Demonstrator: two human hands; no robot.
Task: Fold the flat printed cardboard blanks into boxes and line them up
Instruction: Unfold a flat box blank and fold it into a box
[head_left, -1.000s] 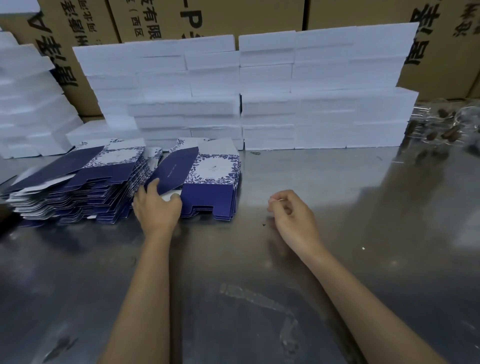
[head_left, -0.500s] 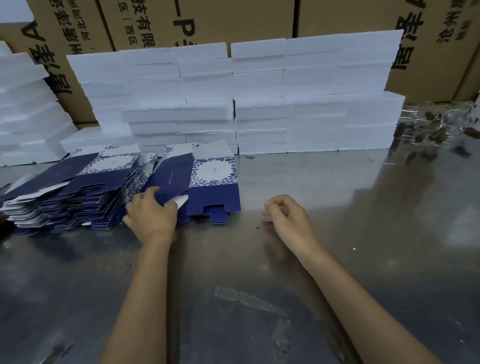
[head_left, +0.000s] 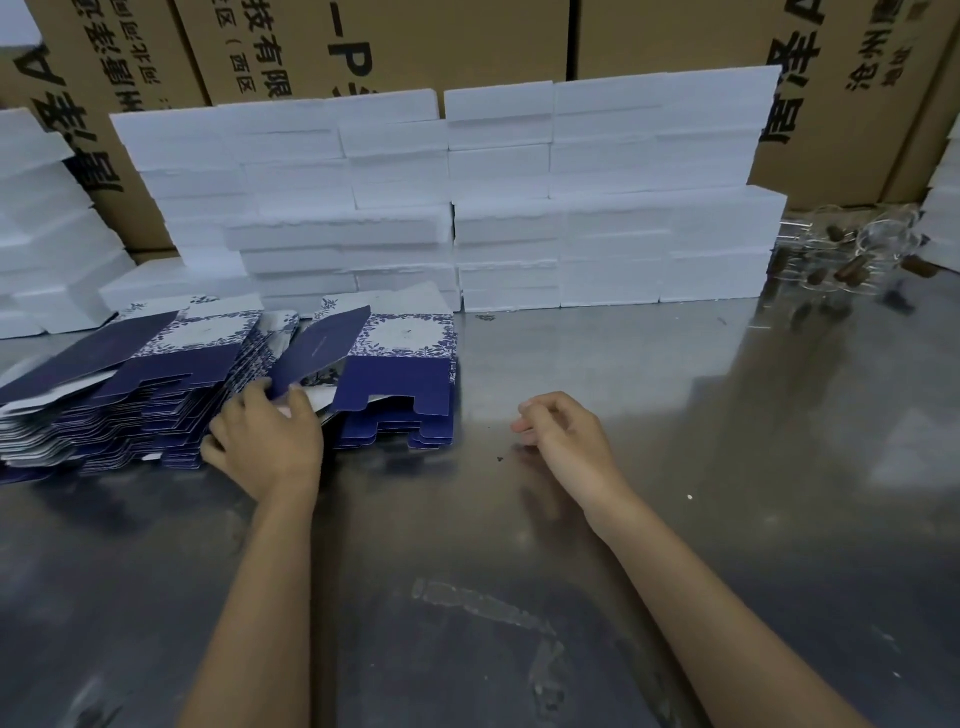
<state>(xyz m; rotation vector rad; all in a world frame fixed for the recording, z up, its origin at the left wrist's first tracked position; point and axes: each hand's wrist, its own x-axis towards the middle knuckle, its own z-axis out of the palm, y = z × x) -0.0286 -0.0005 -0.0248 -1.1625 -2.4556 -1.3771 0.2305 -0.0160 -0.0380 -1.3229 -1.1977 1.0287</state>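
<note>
— While the left hand is pinching the near corner of the top blank, what is the right hand doing?

— It is resting on the steel table with fingers loosely curled, holding nothing, well to the right of the cardboard.

— Where is that blank lying?

— It is sitting on the smaller pile of blanks, its navy flap tilting up just above the left thumb and fingertips.

— And the larger pile?

— A fanned stack of blanks is spreading out to the left, touching the left hand's outer fingers.

— What is standing behind?

— White foam blocks are stacked against brown cartons; small glass vials are lying at far right.
</note>
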